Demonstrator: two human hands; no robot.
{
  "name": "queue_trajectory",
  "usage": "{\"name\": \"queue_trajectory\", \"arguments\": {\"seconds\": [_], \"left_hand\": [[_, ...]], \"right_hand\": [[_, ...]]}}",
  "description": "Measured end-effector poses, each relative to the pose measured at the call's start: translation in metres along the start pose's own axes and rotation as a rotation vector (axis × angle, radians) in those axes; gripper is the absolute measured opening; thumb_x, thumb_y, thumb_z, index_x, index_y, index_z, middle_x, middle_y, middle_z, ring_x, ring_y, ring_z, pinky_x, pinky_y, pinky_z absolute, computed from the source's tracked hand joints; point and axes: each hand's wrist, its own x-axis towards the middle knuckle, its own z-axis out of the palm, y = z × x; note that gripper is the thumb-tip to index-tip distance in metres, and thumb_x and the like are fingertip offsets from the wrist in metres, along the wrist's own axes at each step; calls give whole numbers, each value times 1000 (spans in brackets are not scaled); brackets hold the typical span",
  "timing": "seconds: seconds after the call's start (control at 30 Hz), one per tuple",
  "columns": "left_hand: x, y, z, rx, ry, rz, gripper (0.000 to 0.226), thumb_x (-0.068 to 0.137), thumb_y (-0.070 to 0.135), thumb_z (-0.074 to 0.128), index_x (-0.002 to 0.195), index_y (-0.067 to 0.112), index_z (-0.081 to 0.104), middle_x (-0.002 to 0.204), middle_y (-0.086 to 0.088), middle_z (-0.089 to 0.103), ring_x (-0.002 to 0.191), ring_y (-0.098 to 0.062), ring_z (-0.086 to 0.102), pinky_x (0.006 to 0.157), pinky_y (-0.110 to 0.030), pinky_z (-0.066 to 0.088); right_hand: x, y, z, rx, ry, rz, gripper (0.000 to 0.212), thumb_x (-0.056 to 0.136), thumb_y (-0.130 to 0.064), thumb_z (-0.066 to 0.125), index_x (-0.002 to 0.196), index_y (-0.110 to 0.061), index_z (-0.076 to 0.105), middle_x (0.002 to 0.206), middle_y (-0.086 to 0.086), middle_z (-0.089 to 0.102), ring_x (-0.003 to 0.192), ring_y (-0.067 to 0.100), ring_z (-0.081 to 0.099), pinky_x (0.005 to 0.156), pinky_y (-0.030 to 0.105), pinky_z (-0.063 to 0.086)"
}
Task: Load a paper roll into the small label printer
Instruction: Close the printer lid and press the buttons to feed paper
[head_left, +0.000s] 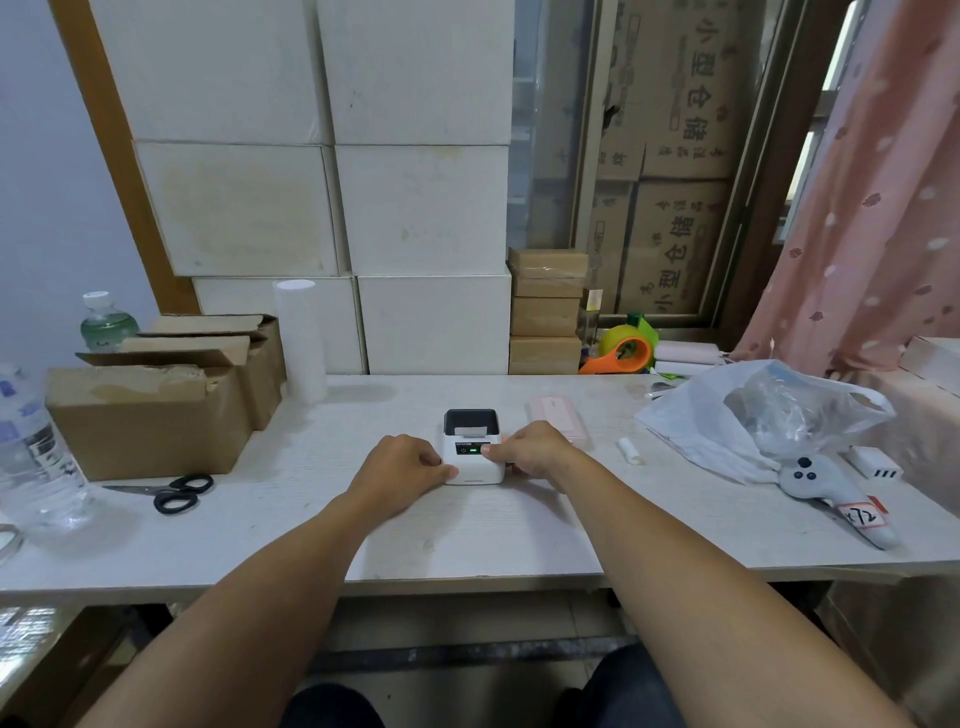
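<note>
Both hands are down on the little label printer (474, 447) in the middle of the tabletop (467, 530). The left hand (402, 465) is curled loosely against the printer's left side, thumb tip touching its front corner, fingers folded in rather than wrapped around anything. The right hand (530, 449) is folded at the right side, with one fingertip lying across the top panel just beside a lit green light; how firmly it grips the body I cannot tell. The printer is white with a dark lid at its far end, and a strip of white paper (474, 430) shows at the slot below that lid.

Just behind the right hand lies a pale pink box (558, 410). Further right a small white roll (630, 451) lies loose on the tabletop, near a crumpled plastic bag (753, 415). A grey handheld device (831, 493) with a handwritten tag sits beyond that. To the left are black scissors (176, 491), open cardboard boxes (150, 415) and a clear water bottle (36, 457). An orange tape dispenser (621, 356) stands at the back.
</note>
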Motion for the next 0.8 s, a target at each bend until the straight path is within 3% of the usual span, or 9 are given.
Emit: {"name": "queue_trajectory", "arguments": {"seconds": [0.17, 0.33, 0.53, 0.7, 0.8], "left_hand": [[0, 3, 1, -11, -5, -5, 36, 83, 41, 79, 61, 15, 67, 68, -9, 69, 57, -17, 55, 56, -29, 42], [1, 3, 0, -10, -1, -4, 33, 84, 41, 80, 63, 18, 70, 72, -8, 72, 61, -16, 58, 58, -29, 45], [3, 1, 1, -33, -16, -13, 36, 83, 41, 80, 63, 13, 70, 64, -8, 66, 55, -16, 52, 54, -28, 41], [4, -2, 2, -30, -19, -7, 39, 82, 42, 80, 66, 9, 70, 65, -13, 65, 55, -16, 49, 54, -29, 39], [5, -2, 2, -13, -16, -2, 36, 82, 43, 80, 68, 10, 73, 74, -14, 71, 58, -16, 52, 56, -30, 40]], "right_hand": [[1, 2, -1, 16, -8, -11, 64, 66, -55, 88, 101, -3, 76, 92, 8, 73, 87, 26, 67, 94, 43, 58], [0, 4, -3, 4, -4, -15, 58, 71, -55, 87, 100, -6, 77, 97, 8, 75, 90, 25, 67, 92, 40, 55], [-5, 2, -3, 0, 7, -17, 55, 76, -53, 86, 103, -6, 76, 94, 5, 73, 89, 24, 65, 81, 35, 50], [-8, 2, -2, 13, 11, -25, 52, 77, -52, 86, 102, -7, 76, 102, 7, 77, 102, 26, 70, 91, 37, 54], [-11, 1, -2, 13, 9, -31, 51, 79, -52, 85, 100, -7, 76, 98, 5, 74, 101, 26, 69, 89, 37, 52]]}}
